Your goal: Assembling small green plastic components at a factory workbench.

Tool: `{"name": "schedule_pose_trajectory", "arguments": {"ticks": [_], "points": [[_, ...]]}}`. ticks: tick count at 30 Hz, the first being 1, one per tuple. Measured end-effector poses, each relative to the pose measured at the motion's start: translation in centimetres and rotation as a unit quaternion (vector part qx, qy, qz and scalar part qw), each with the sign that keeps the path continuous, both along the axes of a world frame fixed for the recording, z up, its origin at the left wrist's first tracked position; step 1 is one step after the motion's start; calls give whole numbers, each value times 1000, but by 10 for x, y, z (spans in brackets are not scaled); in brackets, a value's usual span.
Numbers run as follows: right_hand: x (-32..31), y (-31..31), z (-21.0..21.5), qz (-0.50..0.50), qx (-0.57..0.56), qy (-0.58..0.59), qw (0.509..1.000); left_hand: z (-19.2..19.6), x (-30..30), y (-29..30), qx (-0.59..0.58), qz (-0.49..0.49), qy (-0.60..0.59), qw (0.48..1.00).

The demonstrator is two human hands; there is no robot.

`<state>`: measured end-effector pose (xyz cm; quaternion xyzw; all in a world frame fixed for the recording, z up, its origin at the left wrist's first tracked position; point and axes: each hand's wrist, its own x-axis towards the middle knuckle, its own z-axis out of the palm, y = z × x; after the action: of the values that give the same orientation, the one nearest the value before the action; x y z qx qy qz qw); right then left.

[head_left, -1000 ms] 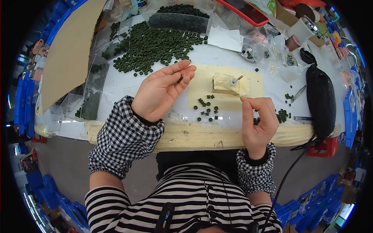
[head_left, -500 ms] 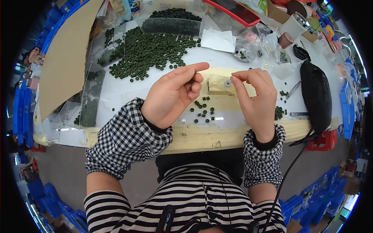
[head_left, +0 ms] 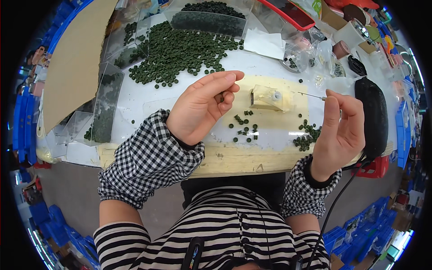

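My left hand [head_left: 202,105] is raised over the table, palm turned inward, with thumb and index finger close together and the others curled. Something small and dark shows between its fingers; its kind is hidden. My right hand [head_left: 339,130] pinches a thin pointed metal tool [head_left: 311,95], its tip directed left toward a cream block [head_left: 265,100]. On that block stands a small pale, ring-like piece [head_left: 277,96]. Several small dark green grooved discs [head_left: 245,120] lie scattered in front of the block. More green discs [head_left: 303,143] lie in a cluster beside my right wrist.
A large heap of green discs [head_left: 180,54] spreads behind my left hand, by a clear bin [head_left: 209,24] of them. Cardboard [head_left: 72,67] stands at left. A white paper [head_left: 264,43], a red-framed device [head_left: 292,15], plastic bags [head_left: 310,56] and a black pouch [head_left: 371,117] lie around.
My right hand has left the ring-like piece on the block and moved right, and now holds the thin pointed tool. My left hand keeps nearly the same pose. The view has shifted slightly.
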<state>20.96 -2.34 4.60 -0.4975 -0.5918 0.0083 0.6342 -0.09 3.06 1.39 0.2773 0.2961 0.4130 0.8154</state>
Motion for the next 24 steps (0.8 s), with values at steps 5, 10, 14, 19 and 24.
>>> {"name": "schedule_pose_trajectory", "arguments": {"ticks": [5,10,14,19,24], "points": [[-5,1,-11,111,-57,74,989,5,4,-4,4,-38,-18,999],[-18,4,-24,201,-79,157,964,-2,2,-6,-1,-104,-67,992],[-20,2,-28,224,-90,171,955,-6,1,-9,28,-124,-75,989],[-18,0,-30,241,-83,224,941,-5,5,-11,26,-120,-50,991],[-19,0,-29,250,-80,236,935,-7,3,-11,49,-137,-45,988]]}}
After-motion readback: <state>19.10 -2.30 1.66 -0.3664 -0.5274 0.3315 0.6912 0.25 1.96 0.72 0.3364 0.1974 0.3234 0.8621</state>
